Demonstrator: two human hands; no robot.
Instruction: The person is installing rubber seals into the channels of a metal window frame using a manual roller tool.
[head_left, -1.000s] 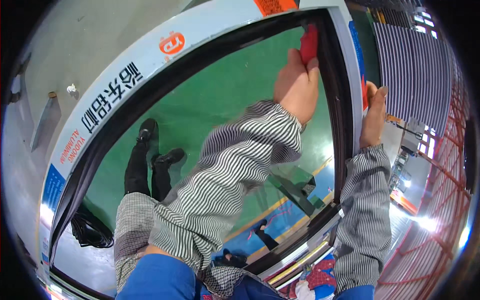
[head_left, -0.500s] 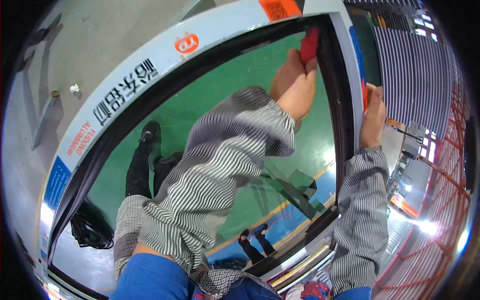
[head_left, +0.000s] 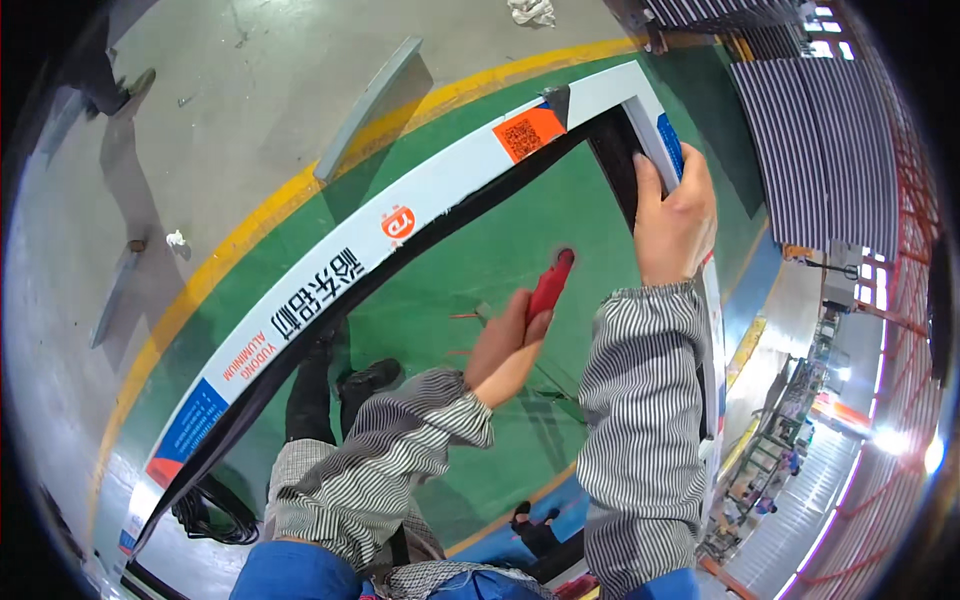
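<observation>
Gripping a red hand tool [head_left: 549,285] in the closed left hand [head_left: 508,345], inside the opening and apart from any edge, and clamped with the right hand [head_left: 678,225] on the near-right side of a white frame [head_left: 450,187] arching ahead of both hands. Apparently steadying the frame for work on its black inner lining [head_left: 612,165], just ahead of the right thumb; likely needing a firm right-hand hold, then bringing the tool up against that lining.

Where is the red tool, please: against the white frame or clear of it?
Clear: green floor shows between the red tool in the left hand and the white frame.
</observation>
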